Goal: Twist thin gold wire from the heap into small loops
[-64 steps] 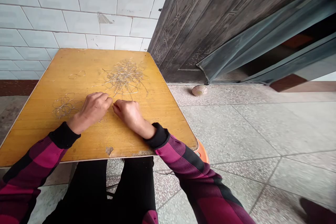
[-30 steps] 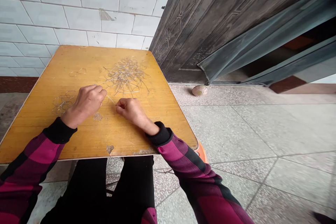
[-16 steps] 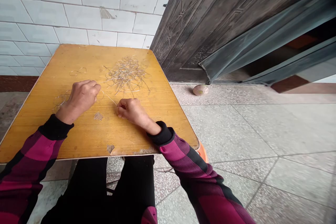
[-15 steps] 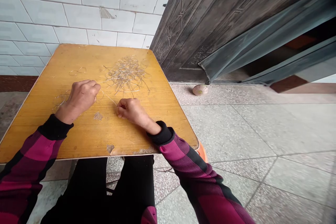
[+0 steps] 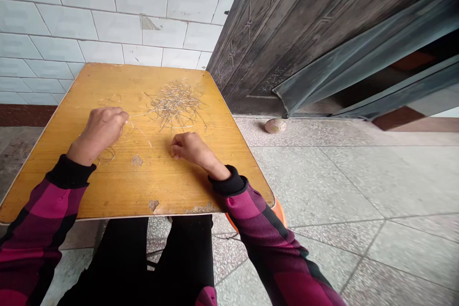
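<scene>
My left hand [image 5: 102, 129] is closed over the left half of the table, pinching thin metal wire [image 5: 140, 114] at its fingertips. From those fingertips one strand runs right toward a tangled pile of wires [image 5: 175, 100]; another, blurred, hangs down to the right and ends short of my right hand. My right hand [image 5: 191, 148] is curled shut above the table, below the pile, with no wire seen coming from its fingers. Several looped wires [image 5: 106, 154] lie beside and partly under my left hand. A small twisted loop [image 5: 110, 100] rests behind it.
The yellow wooden table [image 5: 172, 181] has chipped patches near its front edge. Behind it stands a white tiled wall [image 5: 103, 24]. A dark carved door [image 5: 251, 57] with a greenish curtain [image 5: 315, 81] is at the right. A roundish object [image 5: 275, 125] lies on the floor.
My right hand has moved right, away from my left hand. The wire stretched between them has come free of my right fingers. My left hand has shifted slightly left.
</scene>
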The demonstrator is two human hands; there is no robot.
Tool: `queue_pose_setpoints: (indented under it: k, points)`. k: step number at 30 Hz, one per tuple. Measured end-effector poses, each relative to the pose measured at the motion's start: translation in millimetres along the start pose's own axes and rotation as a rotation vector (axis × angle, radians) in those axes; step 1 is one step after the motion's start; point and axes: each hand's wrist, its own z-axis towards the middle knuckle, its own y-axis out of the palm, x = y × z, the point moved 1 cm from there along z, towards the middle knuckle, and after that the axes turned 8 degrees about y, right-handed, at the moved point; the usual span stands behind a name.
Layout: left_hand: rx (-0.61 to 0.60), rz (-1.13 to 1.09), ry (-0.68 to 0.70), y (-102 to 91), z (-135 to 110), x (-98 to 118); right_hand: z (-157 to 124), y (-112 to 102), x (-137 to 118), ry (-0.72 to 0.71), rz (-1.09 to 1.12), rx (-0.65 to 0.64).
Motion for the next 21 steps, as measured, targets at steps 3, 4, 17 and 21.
queue_pose_setpoints:
  k: [3, 4, 17, 21]
  points:
    - [-0.012, -0.151, 0.095, 0.4, 2.9, 14.1, 4.4, -7.7, 2.0, -0.076, -0.005, 0.216]
    - [-0.012, -0.216, 0.12, 0.8, 4.6, 20.7, 4.8, -6.3, 1.5, -0.119, 0.045, 0.21]
    - [0.082, -0.86, -0.164, 14.8, 8.9, 52.3, -0.3, 32.7, -6.5, -0.099, 0.546, -0.165]
    - [0.115, -1.112, -0.353, 18.3, 9.8, 53.0, 0.1, 30.2, -7.7, -0.088, 0.636, -0.176]
